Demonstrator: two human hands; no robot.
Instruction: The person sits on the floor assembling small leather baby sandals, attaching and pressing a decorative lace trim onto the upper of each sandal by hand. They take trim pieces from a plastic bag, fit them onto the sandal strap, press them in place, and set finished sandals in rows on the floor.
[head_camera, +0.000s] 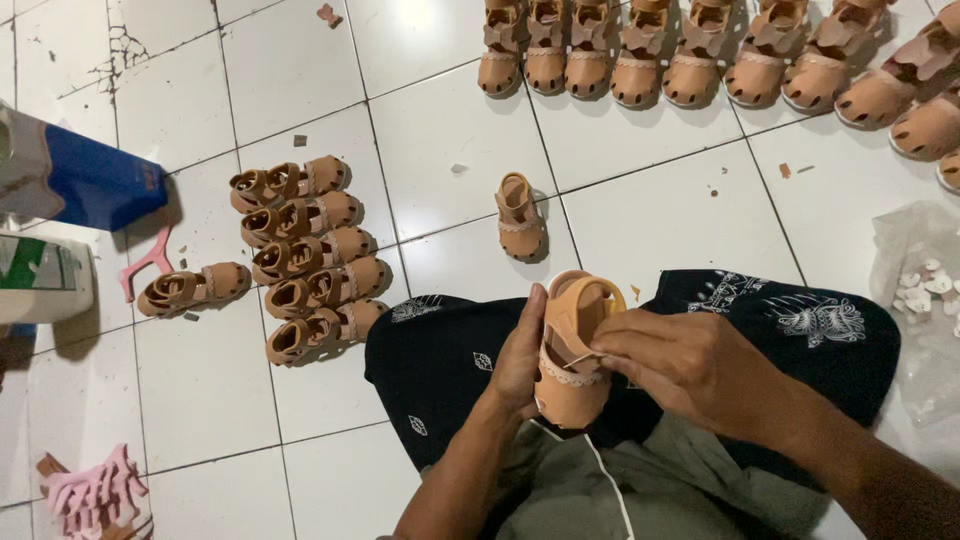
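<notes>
The small sandal (572, 345) you grip in your left hand (518, 358) and pinch with your right hand (690, 362) looks like matt tan faux leather, smooth, with a paler scalloped trim band. The sandals in the stack (305, 258) on your left show the same matt tan finish. The floor tiles (650, 225) are glossy white ceramic, cracked at the far left. The cloth (780, 320) over your lap is dark woven fabric with pale printed motifs. The bag (915, 290) on your right is thin, clear, crinkled plastic.
</notes>
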